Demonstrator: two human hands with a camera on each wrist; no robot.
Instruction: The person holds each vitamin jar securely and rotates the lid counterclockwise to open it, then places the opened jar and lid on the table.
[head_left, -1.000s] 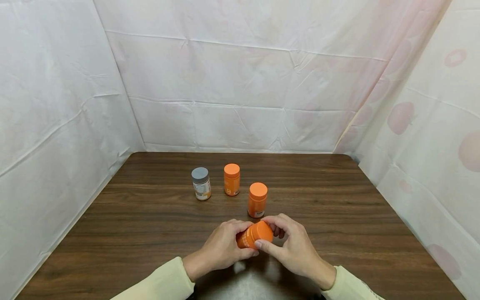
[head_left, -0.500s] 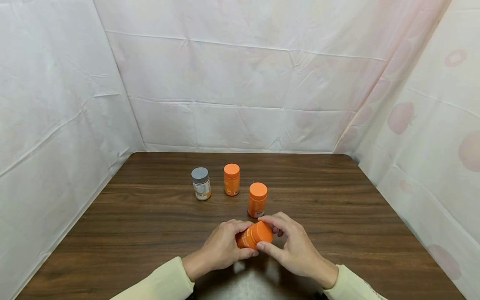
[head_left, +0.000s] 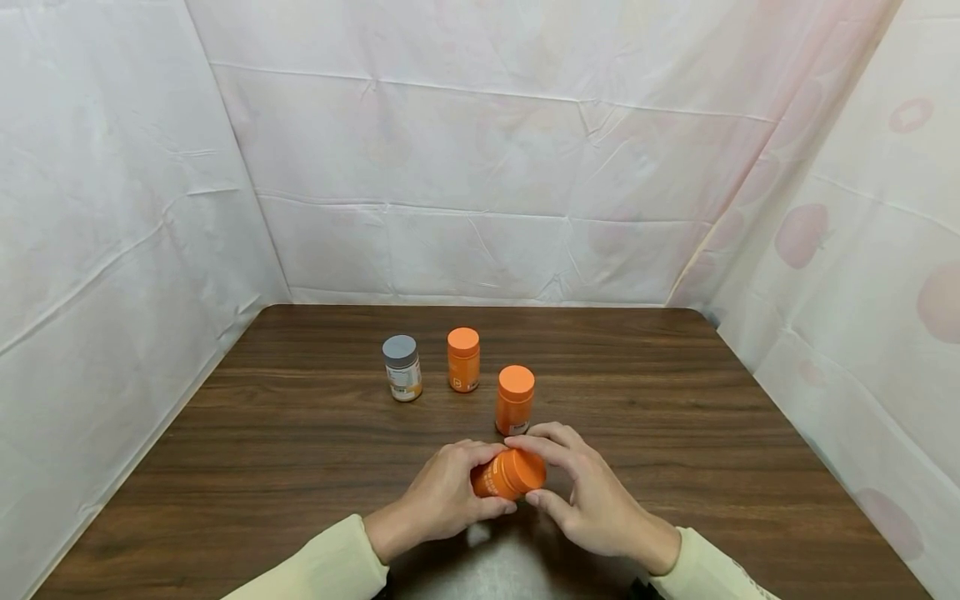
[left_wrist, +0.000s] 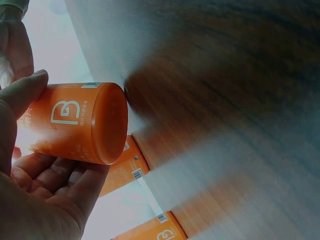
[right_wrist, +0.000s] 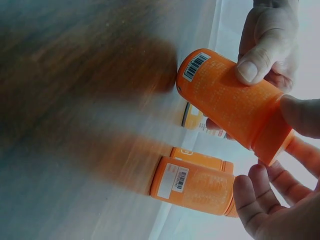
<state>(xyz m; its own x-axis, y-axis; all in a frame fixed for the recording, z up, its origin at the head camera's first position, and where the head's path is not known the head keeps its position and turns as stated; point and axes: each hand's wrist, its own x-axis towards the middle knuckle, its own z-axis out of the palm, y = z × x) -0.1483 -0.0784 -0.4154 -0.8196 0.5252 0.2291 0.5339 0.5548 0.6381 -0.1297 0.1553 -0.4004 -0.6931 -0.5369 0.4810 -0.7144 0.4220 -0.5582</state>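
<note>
An orange pill bottle (head_left: 495,477) lies tilted between my two hands, its orange cap (head_left: 528,470) toward the right. My left hand (head_left: 452,490) grips its body, thumb on the near side and fingers on the far side. At the cap, my right hand (head_left: 587,492) holds on with thumb and index finger, while its other fingers (right_wrist: 267,185) are spread loosely in the right wrist view. The left wrist view shows the bottle's base (left_wrist: 111,124) angled toward the tabletop. Just beyond my hands stands another orange bottle (head_left: 515,402).
Farther back stand a third orange bottle (head_left: 463,360) and a white bottle with a grey cap (head_left: 402,368), all upright on the dark wood table (head_left: 637,375). Pale cloth sheets (head_left: 465,150) hang around the back and sides.
My right hand's fingers have shifted round the cap: the index finger reaches farther over its far side and the thumb has moved slightly right. The left hand and standing bottles stay put.
</note>
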